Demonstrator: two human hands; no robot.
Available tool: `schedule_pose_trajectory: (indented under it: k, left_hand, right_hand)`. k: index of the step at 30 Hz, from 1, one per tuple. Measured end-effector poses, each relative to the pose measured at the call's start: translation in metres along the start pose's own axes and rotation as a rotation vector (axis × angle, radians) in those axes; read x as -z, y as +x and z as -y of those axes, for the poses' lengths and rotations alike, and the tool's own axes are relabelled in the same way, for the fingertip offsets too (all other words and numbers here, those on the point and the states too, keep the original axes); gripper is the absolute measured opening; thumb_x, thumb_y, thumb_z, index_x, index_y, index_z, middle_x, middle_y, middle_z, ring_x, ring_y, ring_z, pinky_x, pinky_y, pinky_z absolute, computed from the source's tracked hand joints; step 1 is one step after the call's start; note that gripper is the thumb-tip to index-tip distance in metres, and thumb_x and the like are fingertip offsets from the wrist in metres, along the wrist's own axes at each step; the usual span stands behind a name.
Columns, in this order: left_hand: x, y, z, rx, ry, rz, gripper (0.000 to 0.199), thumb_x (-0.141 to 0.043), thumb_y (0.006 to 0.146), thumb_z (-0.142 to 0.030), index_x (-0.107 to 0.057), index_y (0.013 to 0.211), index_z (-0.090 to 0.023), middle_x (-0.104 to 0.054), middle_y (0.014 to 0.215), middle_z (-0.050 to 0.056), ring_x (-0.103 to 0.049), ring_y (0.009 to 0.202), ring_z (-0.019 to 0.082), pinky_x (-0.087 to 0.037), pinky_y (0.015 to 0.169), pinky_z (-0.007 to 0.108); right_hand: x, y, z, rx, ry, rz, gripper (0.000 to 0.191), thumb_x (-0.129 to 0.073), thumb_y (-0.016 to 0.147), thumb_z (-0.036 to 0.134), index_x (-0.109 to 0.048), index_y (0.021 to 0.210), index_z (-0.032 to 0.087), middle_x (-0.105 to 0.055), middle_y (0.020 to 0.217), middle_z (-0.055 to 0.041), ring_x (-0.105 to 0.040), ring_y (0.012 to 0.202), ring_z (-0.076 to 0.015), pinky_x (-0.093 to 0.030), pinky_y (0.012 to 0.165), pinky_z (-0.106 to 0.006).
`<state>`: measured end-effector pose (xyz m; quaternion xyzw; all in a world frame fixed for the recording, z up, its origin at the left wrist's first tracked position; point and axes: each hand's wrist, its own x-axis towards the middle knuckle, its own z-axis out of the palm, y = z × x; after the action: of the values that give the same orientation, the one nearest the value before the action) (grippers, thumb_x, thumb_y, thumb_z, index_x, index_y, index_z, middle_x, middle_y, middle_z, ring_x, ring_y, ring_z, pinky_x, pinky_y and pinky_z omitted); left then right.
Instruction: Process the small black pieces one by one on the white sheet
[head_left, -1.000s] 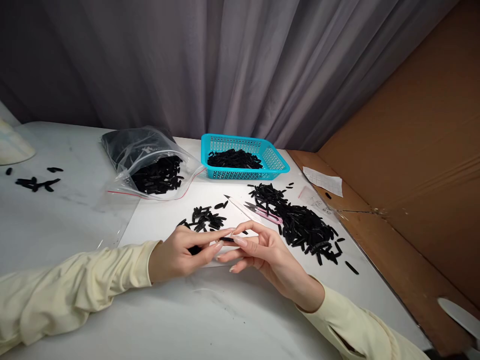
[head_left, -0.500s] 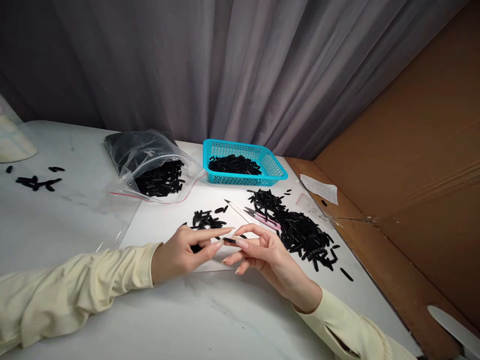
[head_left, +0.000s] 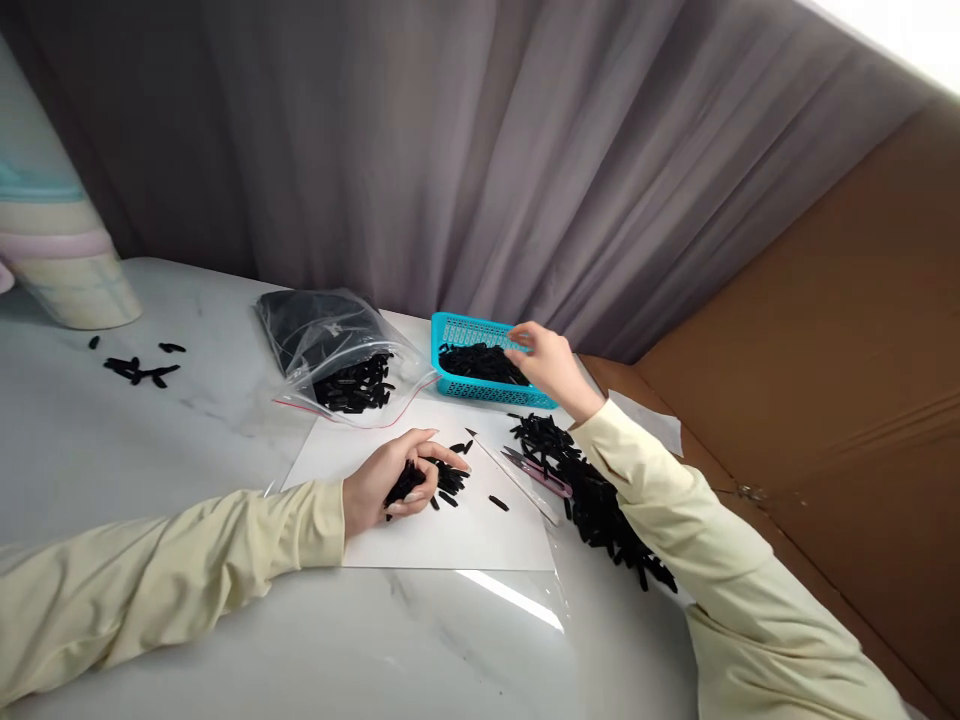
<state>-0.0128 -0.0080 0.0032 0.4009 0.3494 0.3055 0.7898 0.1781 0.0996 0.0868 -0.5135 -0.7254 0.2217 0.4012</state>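
Two bare hands, well apart. Right hand [head_left: 553,364] is over the right end of the turquoise perforated plastic basket [head_left: 484,387], fingers slightly parted, nothing visible between them. Left hand [head_left: 379,478] is curled loosely over a small cluster of slim black elongated pieces [head_left: 451,482] on the white paper sheet [head_left: 465,545]; can't tell if it grips any. More black pieces [head_left: 478,362] lie inside the basket.

Risks, my read:
- Right hand is close to the basket's edge. A piece let go short would probably land on the pale marbled worktop [head_left: 337,645] and be hard to pick out.
- Pale yellow right sleeve [head_left: 675,520] crosses the big loose black heap [head_left: 589,495]. A low forearm could drag pieces and scatter them.
- Pink-handled metal snips [head_left: 553,484] lie points bare, near the slim white dark-tipped tool [head_left: 510,472]. A careless reach back could nick a finger.
- Clear plastic zip bag [head_left: 315,345] lies mouth open, pieces near the lip. A snag could spill it.
- Lone black piece [head_left: 498,503] sits apart on the sheet; easily brushed off.
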Motion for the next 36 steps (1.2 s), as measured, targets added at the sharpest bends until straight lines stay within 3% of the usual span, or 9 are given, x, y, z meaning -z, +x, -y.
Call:
schedule_pose_trajectory:
  k: [4,8,11,15,23,26,29,32,36]
  left_hand:
    - [-0.002,-0.001,0.0,0.005,-0.024,0.011,0.045,-0.026,0.09,-0.043,-0.058,0.09,-0.01,-0.035,0.035,-0.007,-0.02,0.026,0.007,-0.013,0.031,0.018]
    - [-0.004,0.001,0.003,-0.044,-0.04,-0.015,0.041,-0.026,0.089,-0.044,-0.049,0.071,-0.016,-0.034,0.037,-0.006,-0.022,0.029,0.007,-0.014,0.03,0.017]
    - [-0.006,0.002,0.004,-0.076,-0.031,-0.021,0.039,-0.031,0.088,-0.045,-0.051,0.074,-0.016,-0.034,0.041,-0.007,-0.023,0.031,0.007,-0.016,0.03,0.015]
    - [-0.008,0.001,0.004,-0.095,0.024,-0.036,0.04,-0.032,0.088,-0.047,-0.055,0.083,-0.015,-0.037,0.042,-0.007,-0.025,0.032,0.007,-0.017,0.029,0.014]
    - [-0.007,0.0,0.006,-0.096,0.135,-0.014,0.051,-0.033,0.087,-0.055,-0.056,0.102,-0.012,-0.036,0.037,-0.007,-0.025,0.031,0.008,-0.015,0.03,0.015]
    - [-0.006,0.0,0.006,-0.089,0.16,0.035,0.053,-0.032,0.087,-0.055,-0.057,0.102,-0.01,-0.038,0.036,-0.007,-0.024,0.029,0.007,-0.015,0.03,0.015]
    - [-0.006,0.0,0.008,-0.11,0.192,0.058,0.045,-0.04,0.086,-0.049,-0.057,0.102,-0.011,-0.039,0.036,-0.008,-0.023,0.029,0.006,-0.016,0.029,0.015]
    - [-0.006,-0.001,0.011,-0.142,0.264,0.062,0.038,-0.047,0.084,-0.043,-0.059,0.102,-0.012,-0.038,0.036,-0.009,-0.022,0.028,0.005,-0.017,0.029,0.015]
    - [-0.011,-0.008,0.014,-0.219,0.439,0.078,0.04,-0.048,0.084,-0.037,-0.063,0.105,-0.007,-0.033,0.035,-0.01,-0.024,0.031,0.005,-0.019,0.032,0.016]
  right_hand:
    - [-0.017,-0.045,0.028,0.153,-0.11,0.193,0.008,-0.066,0.072,0.013,-0.065,0.067,0.019,-0.07,0.077,-0.0033,-0.063,0.08,-0.0213,-0.045,0.08,-0.035]
    - [-0.033,-0.105,0.047,0.399,-0.232,0.493,0.01,-0.059,0.083,0.021,-0.068,0.078,0.019,-0.069,0.077,-0.0055,-0.061,0.074,-0.0198,-0.046,0.068,-0.031]
    - [-0.043,-0.128,0.043,0.403,-0.255,0.481,0.018,-0.051,0.087,0.016,-0.068,0.086,0.017,-0.067,0.093,-0.0115,-0.061,0.083,-0.0229,-0.049,0.07,-0.034]
    - [-0.049,-0.134,0.028,0.449,-0.18,0.447,0.03,-0.038,0.091,0.012,-0.064,0.105,0.018,-0.061,0.111,-0.0146,-0.061,0.094,-0.0235,-0.052,0.076,-0.037]
    - [-0.049,-0.138,0.007,0.614,-0.24,0.445,0.037,-0.033,0.091,0.009,-0.054,0.12,0.016,-0.064,0.1,-0.0168,-0.056,0.106,-0.0269,-0.05,0.083,-0.042]
    - [-0.042,-0.141,0.011,0.443,-0.065,0.417,0.029,-0.037,0.092,0.018,-0.061,0.11,0.019,-0.065,0.092,-0.0133,-0.061,0.091,-0.0238,-0.05,0.077,-0.037]
    - [-0.032,-0.145,0.015,0.01,0.201,0.425,0.022,-0.051,0.088,0.034,-0.068,0.084,0.019,-0.063,0.073,-0.0063,-0.058,0.065,-0.0176,-0.048,0.062,-0.03]
    - [-0.021,-0.154,0.014,-0.429,0.535,0.461,0.029,-0.063,0.078,0.043,-0.068,0.071,0.015,-0.06,0.066,-0.0032,-0.052,0.056,-0.0121,-0.043,0.054,-0.025]
    - [-0.013,-0.166,0.005,-0.684,0.813,0.472,0.029,-0.073,0.07,0.041,-0.067,0.067,0.012,-0.058,0.065,-0.0022,-0.049,0.054,-0.0083,-0.04,0.049,-0.02]
